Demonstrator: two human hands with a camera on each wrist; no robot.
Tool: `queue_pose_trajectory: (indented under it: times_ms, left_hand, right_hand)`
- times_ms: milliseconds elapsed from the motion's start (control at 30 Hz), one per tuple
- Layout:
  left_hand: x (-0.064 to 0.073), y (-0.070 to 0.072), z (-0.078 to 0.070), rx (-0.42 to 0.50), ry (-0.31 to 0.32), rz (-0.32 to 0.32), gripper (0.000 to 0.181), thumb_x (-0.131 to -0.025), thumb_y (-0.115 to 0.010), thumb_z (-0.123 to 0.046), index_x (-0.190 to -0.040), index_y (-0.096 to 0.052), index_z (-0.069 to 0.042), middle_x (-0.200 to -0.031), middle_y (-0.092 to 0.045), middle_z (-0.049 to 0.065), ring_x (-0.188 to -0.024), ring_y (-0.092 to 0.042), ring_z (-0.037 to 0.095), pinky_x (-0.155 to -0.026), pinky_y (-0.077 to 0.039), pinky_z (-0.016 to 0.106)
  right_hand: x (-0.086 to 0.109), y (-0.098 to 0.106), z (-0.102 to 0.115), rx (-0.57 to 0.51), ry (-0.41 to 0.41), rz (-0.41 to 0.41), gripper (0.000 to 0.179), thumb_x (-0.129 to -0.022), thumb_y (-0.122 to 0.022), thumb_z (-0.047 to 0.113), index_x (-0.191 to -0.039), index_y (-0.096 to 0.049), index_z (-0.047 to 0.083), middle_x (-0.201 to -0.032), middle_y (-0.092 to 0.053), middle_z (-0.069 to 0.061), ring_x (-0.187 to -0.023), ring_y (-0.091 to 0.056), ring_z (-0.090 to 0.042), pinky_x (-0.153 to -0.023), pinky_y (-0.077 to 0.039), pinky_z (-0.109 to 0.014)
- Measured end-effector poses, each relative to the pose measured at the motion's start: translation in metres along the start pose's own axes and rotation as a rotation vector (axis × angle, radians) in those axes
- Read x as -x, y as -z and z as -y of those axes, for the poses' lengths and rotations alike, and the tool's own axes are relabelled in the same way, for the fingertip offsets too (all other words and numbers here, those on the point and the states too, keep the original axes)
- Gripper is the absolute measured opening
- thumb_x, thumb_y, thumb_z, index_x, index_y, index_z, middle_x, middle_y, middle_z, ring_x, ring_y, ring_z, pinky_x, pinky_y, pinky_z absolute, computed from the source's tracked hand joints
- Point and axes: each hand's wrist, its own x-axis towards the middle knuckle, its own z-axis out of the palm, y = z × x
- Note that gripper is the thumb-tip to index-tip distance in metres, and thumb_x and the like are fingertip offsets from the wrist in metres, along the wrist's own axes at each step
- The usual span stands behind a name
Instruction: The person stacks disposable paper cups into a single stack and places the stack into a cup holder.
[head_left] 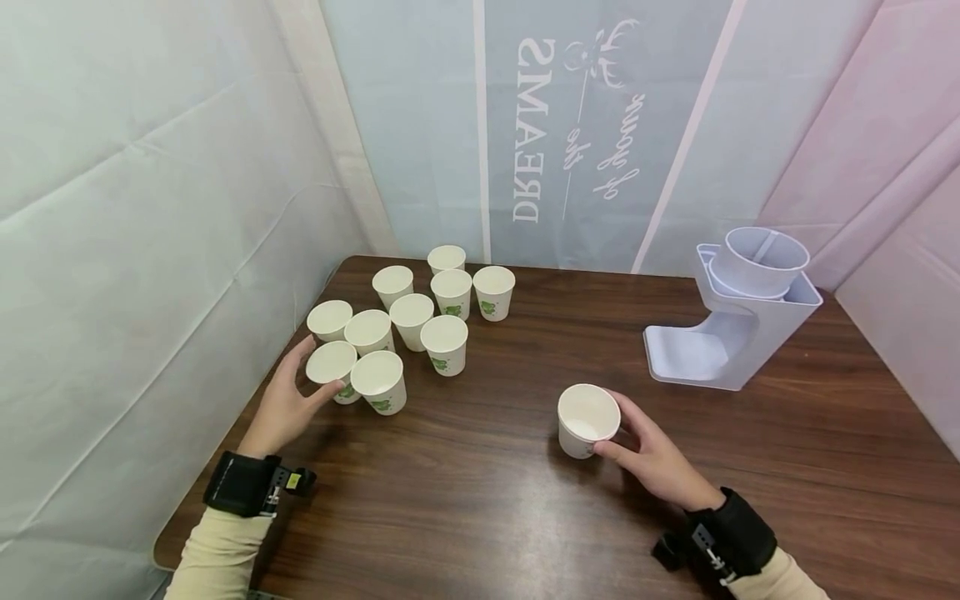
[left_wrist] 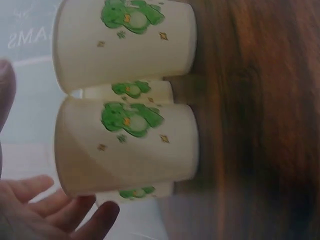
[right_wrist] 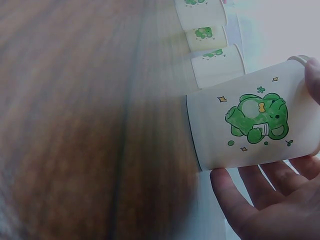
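My right hand (head_left: 660,462) grips a white paper cup (head_left: 585,429), thumb on the near side and fingers round the far side. In the right wrist view, this cup (right_wrist: 250,120) shows a green bear print and leans slightly. At the left, my left hand (head_left: 288,404) reaches round another paper cup (head_left: 333,367) at the front of the group, with thumb and fingers spread. In the left wrist view, fingertips (left_wrist: 107,215) lie right beside the cup's wall, while the thumb (left_wrist: 6,85) stands apart from it. A further paper cup (head_left: 381,383) stands directly beside that one.
Several more paper cups (head_left: 445,346) stand upright in a cluster behind. At the back right is a pale, C-shaped stand (head_left: 757,333) with a round funnel-like cup (head_left: 761,262) on top. A wall of cloth (head_left: 585,242) borders the brown table (head_left: 480,500).
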Motion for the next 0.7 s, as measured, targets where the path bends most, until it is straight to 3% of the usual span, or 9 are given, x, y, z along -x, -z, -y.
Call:
queue_pose_trajectory:
  times_ms: [400,700]
  left_hand:
    - [-0.006,-0.007,0.015,-0.02,0.031,0.037,0.088,-0.096,-0.074,-0.015,-0.156,-0.016,0.012,-0.156,-0.026,0.037,-0.142,-0.031,0.053,-0.109,-0.035,0.064]
    - [-0.007,-0.013,0.025,-0.006,0.055,-0.005,0.086,-0.095,-0.074,-0.012,-0.156,-0.019,0.011,-0.153,-0.032,0.037,-0.138,-0.038,0.052,-0.106,-0.039,0.063]
  right_hand:
    - [0.0,0.001,-0.001,0.0,-0.011,0.001,0.065,-0.097,-0.069,0.004,-0.152,-0.035,-0.002,-0.148,-0.045,-0.022,-0.128,-0.044,0.005,-0.1,-0.041,-0.016]
    - [0.0,0.0,-0.002,-0.022,-0.005,0.007,0.065,-0.096,-0.068,0.003,-0.152,-0.035,-0.002,-0.148,-0.045,-0.023,-0.129,-0.046,0.003,-0.101,-0.043,-0.017]
